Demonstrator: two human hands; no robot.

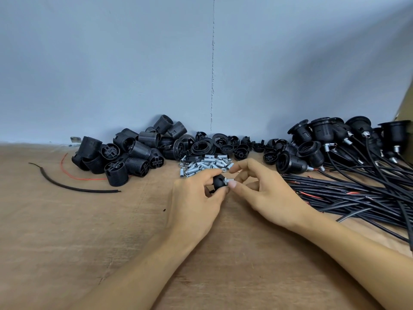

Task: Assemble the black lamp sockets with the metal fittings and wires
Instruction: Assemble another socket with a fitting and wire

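My left hand (196, 198) grips a small black socket cap (218, 181) just above the wooden table (67, 231). A short metal fitting (228, 182) sticks out of the cap's right side, and my right hand (263, 191) pinches it between thumb and fingertips. Right behind the hands lies a heap of loose metal fittings (204, 165). Threaded black socket bodies (125, 151) are piled at the back left. Black caps and rings (223, 145) sit at the back centre.
Assembled sockets with wires (324, 142) are stacked at the back right, their black cables (357, 193) spreading over the table's right side. A loose black wire (67, 186) and a thin red wire (73, 175) lie at the left. A grey wall (156, 63) stands behind.
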